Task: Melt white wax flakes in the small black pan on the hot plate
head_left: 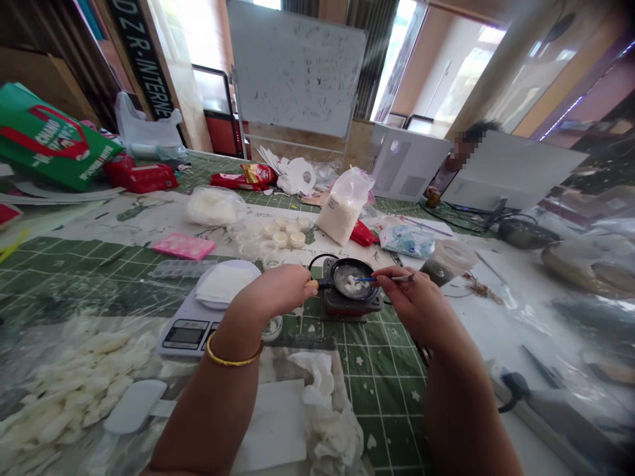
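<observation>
A small black pan (351,276) sits on a little square burner (350,305) in the middle of the green cutting mat. White lumps lie in the pan. My left hand (280,291) is closed round the pan's handle. My right hand (415,297) pinches a thin metal stirring tool (391,278) whose tip reaches into the pan. A gold bangle (233,357) circles my left wrist.
A digital scale (191,327) with a white dish stands left of the burner. White flakes in plastic (64,390) and crumpled tissue (327,416) lie near me. Small round moulds (285,235), a bag of white granules (344,205), a pink tray (183,246) and a lidded jar (449,261) lie beyond. A person sits behind a screen at the far right.
</observation>
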### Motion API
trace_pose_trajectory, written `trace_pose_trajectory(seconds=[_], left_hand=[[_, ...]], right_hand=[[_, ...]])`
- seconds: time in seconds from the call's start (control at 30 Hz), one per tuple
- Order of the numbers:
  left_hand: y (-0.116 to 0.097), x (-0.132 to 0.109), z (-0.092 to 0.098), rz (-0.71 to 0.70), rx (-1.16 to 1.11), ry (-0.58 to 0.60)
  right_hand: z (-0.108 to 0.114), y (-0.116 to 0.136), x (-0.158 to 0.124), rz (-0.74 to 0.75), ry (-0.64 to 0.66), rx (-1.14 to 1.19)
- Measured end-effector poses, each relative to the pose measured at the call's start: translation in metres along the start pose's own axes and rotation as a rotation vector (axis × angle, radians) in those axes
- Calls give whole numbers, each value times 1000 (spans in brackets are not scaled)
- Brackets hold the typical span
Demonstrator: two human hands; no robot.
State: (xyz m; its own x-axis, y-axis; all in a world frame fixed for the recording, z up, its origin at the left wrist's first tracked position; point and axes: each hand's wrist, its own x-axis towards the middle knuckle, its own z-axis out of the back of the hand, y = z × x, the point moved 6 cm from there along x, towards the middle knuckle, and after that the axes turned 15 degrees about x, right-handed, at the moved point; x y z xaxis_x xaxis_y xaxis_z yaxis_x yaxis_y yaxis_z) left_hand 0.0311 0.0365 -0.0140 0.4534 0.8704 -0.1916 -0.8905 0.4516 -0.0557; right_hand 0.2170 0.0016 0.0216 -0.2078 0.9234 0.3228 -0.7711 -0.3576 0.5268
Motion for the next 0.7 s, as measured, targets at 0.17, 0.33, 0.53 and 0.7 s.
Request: trace_pose_trajectory(seconds=[0.17,0.33,0.53,0.7], left_hand=[[0,0,0,5,-1,7],[0,-1,1,11,-5,18],[0,-1,0,10,-7,24],[0,-1,0,8,-2,22]], right_hand=[[-2,2,-1,7,36,20],[-3,5,-2,27,46,14],[-3,6,-2,48,55,-6],[-2,7,-2,14,3,11]])
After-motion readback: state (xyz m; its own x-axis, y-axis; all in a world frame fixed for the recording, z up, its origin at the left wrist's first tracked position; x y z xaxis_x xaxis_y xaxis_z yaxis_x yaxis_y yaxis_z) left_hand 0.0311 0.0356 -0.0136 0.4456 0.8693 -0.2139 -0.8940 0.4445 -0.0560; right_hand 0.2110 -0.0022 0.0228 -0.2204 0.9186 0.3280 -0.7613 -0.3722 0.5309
